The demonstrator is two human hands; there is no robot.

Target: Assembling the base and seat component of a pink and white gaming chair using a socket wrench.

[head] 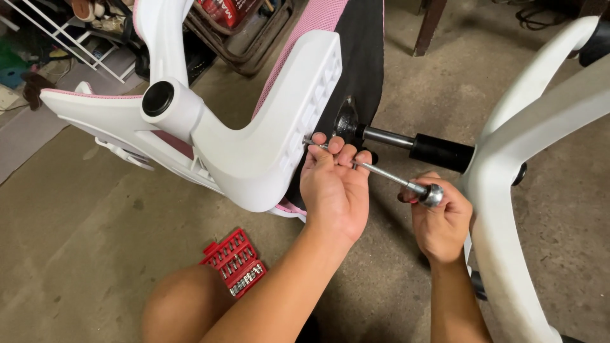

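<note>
Chrome-bright, the long shaft of a driver tool (372,170) ran slantwise between the two hands. The left hand (335,190) had its fingers curled over the front part of the shaft, pinching it near the tip, which met the underside of a white plastic chair frame (254,152). The right hand (440,223) was closed round the tool's rear end, with the rounded metal head showing above the thumb. So the tool lay across both hands, tip up and to the left, head down and to the right.

Just above the left hand's fingers a black gas cylinder (438,151) with a steel rod ran from the seat's dark underside to a white star base (508,209), which passed just behind the right hand. Pink mesh fabric (311,28) showed on the chair above the frame. On the concrete floor (76,254), below the left forearm and beside the person's bare knee (184,305), lay an open red bit case (234,262) with rows of metal bits.
</note>
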